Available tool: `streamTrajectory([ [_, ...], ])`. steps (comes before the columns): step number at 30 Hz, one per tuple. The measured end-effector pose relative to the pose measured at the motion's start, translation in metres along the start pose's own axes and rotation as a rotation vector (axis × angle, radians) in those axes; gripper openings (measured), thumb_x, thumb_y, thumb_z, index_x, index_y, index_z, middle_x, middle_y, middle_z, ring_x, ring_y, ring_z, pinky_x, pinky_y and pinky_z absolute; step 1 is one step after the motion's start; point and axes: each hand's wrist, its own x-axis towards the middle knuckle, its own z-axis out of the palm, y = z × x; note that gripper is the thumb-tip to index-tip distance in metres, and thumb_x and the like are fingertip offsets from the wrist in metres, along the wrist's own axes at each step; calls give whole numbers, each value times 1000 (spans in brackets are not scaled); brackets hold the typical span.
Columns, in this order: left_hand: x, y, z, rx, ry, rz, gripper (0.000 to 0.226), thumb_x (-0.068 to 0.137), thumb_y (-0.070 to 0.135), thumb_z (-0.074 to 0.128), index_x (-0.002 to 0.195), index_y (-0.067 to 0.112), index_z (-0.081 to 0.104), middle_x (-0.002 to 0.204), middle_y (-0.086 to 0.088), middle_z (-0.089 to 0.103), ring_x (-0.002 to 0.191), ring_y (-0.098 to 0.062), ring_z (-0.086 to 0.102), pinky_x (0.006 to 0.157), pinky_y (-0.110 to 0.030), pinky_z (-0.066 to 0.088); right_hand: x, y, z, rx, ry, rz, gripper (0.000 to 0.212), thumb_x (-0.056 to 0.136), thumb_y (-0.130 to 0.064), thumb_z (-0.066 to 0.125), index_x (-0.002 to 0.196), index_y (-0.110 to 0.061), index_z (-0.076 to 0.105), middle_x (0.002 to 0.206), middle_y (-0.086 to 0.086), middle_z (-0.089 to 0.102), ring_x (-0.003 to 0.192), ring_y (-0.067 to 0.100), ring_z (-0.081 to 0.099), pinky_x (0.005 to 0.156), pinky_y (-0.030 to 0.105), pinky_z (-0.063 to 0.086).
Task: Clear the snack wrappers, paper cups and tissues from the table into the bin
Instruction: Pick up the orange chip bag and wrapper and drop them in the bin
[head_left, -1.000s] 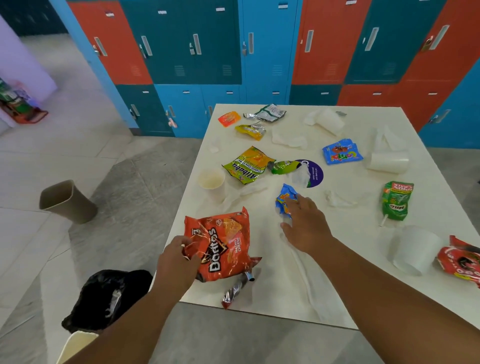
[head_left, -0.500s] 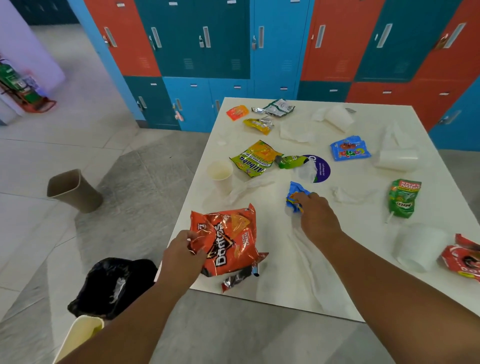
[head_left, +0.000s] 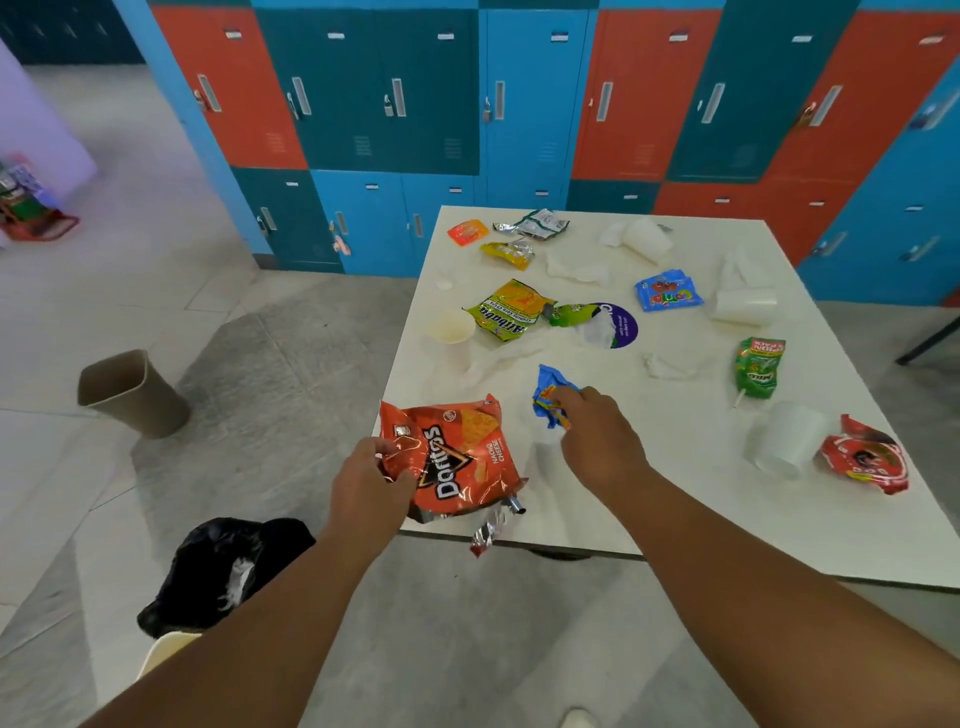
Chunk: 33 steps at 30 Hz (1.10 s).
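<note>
An orange Doritos bag (head_left: 457, 457) lies at the near left corner of the white table (head_left: 623, 499). My left hand (head_left: 371, 488) grips its left edge. My right hand (head_left: 597, 436) pinches a crumpled blue wrapper (head_left: 548, 397) just right of the bag. A silver wrapper (head_left: 491, 527) hangs over the table's near edge. Farther out lie a green Alibaba bag (head_left: 506, 309), a blue candy packet (head_left: 667, 296), a green Milo pouch (head_left: 757, 366), a red wrapper (head_left: 865, 457), paper cups (head_left: 784, 439) and tissues (head_left: 576, 267). A black-lined bin (head_left: 223, 569) stands on the floor below my left arm.
A tan bin (head_left: 132, 392) stands on the floor at left, tilted. Coloured lockers (head_left: 467, 104) line the wall behind the table. An upright cup (head_left: 451, 332) stands near the table's left edge. A cream chair edge (head_left: 166, 652) shows by the black bin.
My right hand has closed on the blue wrapper and drawn it slightly nearer. My left hand keeps hold of the Doritos bag. The camera has shifted back a little.
</note>
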Motion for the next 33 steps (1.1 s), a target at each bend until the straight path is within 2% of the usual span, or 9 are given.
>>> streamTrajectory([
  [3, -10, -12, -19, -17, 11, 11, 33, 86, 25, 74, 110, 34, 52, 87, 16, 61, 70, 1, 61, 49, -10, 38, -26, -23, -4, 1, 7, 5, 59, 89, -1, 58, 141, -28, 52, 115, 5, 60, 102, 25, 56, 72, 34, 49],
  [8, -26, -38, -53, -56, 23, 20, 33, 84, 30, 74, 109, 34, 53, 91, 11, 64, 78, -4, 64, 59, -22, 48, -71, -60, -8, 47, 6, -25, 58, 90, -4, 58, 143, -27, 50, 118, 3, 60, 104, 25, 58, 81, 39, 56],
  [12, -47, -56, -74, -115, 54, 0, 30, 82, 33, 74, 103, 35, 54, 87, 12, 65, 77, -6, 66, 65, -28, 54, -102, -82, -8, 82, 2, -71, 55, 90, -3, 56, 141, -24, 53, 115, 4, 62, 102, 25, 59, 80, 38, 55],
  [16, -70, -72, -90, -176, 77, -56, 26, 82, 35, 75, 101, 33, 57, 87, 9, 68, 77, -8, 68, 73, -36, 59, -127, -91, -9, 121, -40, -134, 51, 93, -6, 58, 140, -24, 53, 116, 5, 62, 103, 26, 61, 85, 41, 55],
  [21, -105, -86, -104, -221, 154, -139, 29, 83, 33, 75, 105, 32, 57, 91, 11, 67, 83, -10, 68, 79, -38, 59, -137, -96, -8, 179, -67, -251, 47, 93, -9, 59, 137, -25, 56, 114, 3, 62, 102, 25, 61, 80, 34, 49],
  [25, -138, -107, -109, -206, 248, -218, 37, 83, 29, 75, 116, 23, 59, 96, 5, 69, 85, -12, 65, 76, -32, 54, -148, -110, 4, 221, -108, -356, 46, 92, -9, 62, 135, -26, 57, 113, 1, 63, 99, 22, 60, 76, 27, 39],
  [28, -160, -124, -112, -250, 284, -277, 36, 83, 29, 75, 114, 27, 57, 95, 11, 65, 89, -10, 65, 83, -37, 57, -156, -124, 15, 225, -155, -407, 46, 92, -9, 62, 135, -24, 58, 114, 4, 64, 98, 23, 60, 75, 30, 41],
  [30, -175, -138, -118, -257, 307, -318, 33, 82, 31, 74, 109, 32, 54, 93, 15, 65, 86, -9, 66, 80, -38, 58, -162, -136, 24, 214, -204, -437, 47, 92, -9, 62, 137, -23, 57, 116, 5, 64, 101, 24, 61, 77, 33, 46],
  [33, -193, -160, -131, -245, 343, -392, 33, 83, 28, 73, 108, 36, 52, 94, 12, 65, 83, -8, 66, 72, -32, 59, -172, -159, 39, 221, -250, -489, 47, 92, -9, 62, 136, -24, 58, 116, 4, 65, 104, 26, 62, 80, 35, 49],
])
